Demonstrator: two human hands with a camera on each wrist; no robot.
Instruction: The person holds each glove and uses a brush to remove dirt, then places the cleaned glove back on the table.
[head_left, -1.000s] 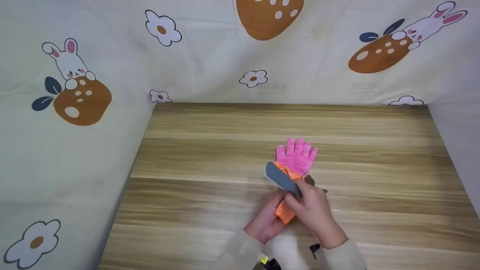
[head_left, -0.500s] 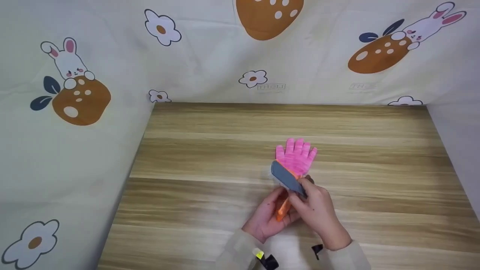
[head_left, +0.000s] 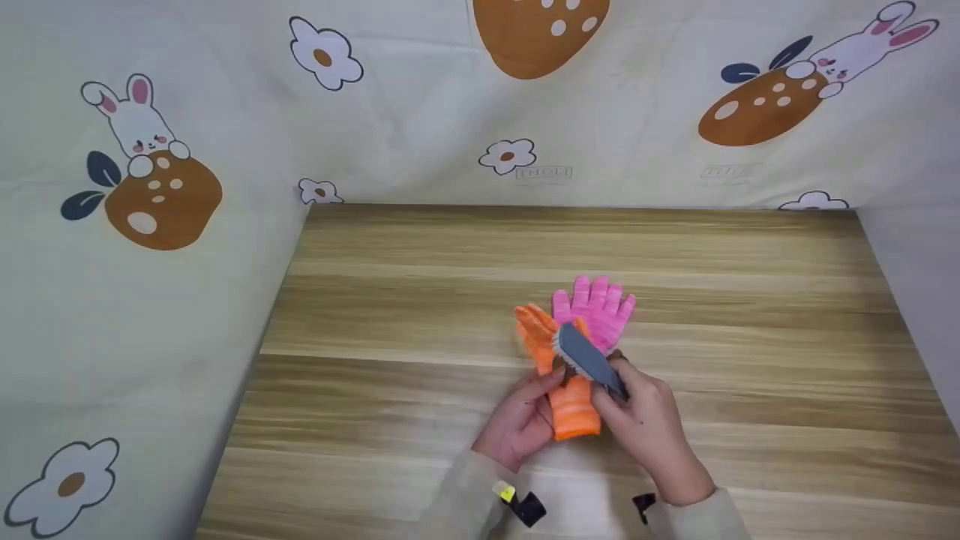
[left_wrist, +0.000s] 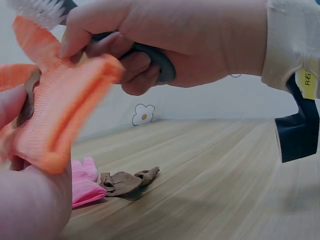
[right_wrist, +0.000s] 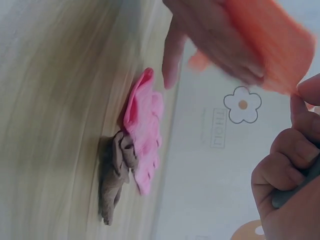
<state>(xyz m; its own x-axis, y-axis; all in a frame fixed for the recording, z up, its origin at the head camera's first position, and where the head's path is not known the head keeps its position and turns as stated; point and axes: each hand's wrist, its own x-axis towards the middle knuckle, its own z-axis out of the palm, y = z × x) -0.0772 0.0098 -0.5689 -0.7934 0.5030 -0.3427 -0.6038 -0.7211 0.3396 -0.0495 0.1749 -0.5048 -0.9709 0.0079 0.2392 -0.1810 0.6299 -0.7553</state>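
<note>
The wood-grained table (head_left: 390, 315) carries a pink glove (head_left: 598, 304), a crumpled brown cloth (left_wrist: 124, 184) beside it.

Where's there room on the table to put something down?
There's bare table left of the left hand, right of the right hand, and behind the pink glove, up to the patterned sheet. It's crowded in the middle: the pink glove and crumpled brown thing lie there, with the orange glove and brush held above the table.
</note>
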